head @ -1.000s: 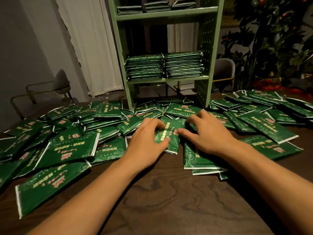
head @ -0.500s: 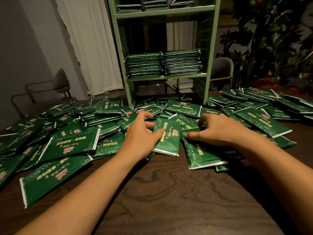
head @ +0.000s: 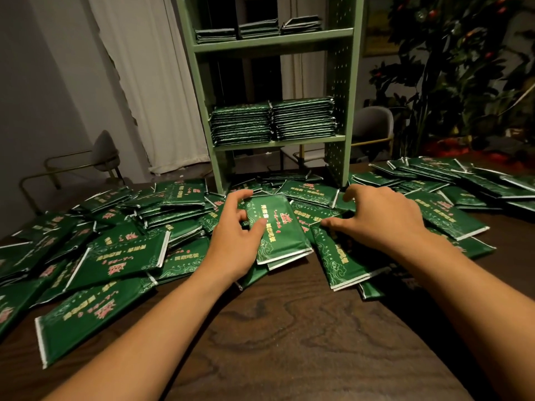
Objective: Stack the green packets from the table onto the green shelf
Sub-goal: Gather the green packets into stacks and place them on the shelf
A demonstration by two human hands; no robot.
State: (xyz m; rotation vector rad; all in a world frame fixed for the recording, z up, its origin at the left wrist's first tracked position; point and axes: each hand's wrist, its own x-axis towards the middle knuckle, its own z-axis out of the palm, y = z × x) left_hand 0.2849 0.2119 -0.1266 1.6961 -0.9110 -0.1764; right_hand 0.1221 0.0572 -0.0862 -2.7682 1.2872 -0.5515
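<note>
Glossy green foil packet with gold and red print [head: 278,227]: atop scattered heap mid-table, just in front of pale green metal shelf [head: 338,91]. Long axis runs from near table edge toward shelf, slightly tilted. Left hand [head: 234,241] pinches its left edge, thumb on top, fingers curled round far corner. Right hand [head: 382,218] just beside it on right, fingers spread, resting on neighbouring packets, holding nothing. Left hand nearer for lift.

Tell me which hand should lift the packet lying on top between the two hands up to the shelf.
Left. The left hand already grips the top packet, thumb on its face and fingers curled round its far edge. The right hand only rests spread on neighbouring packets.
</note>
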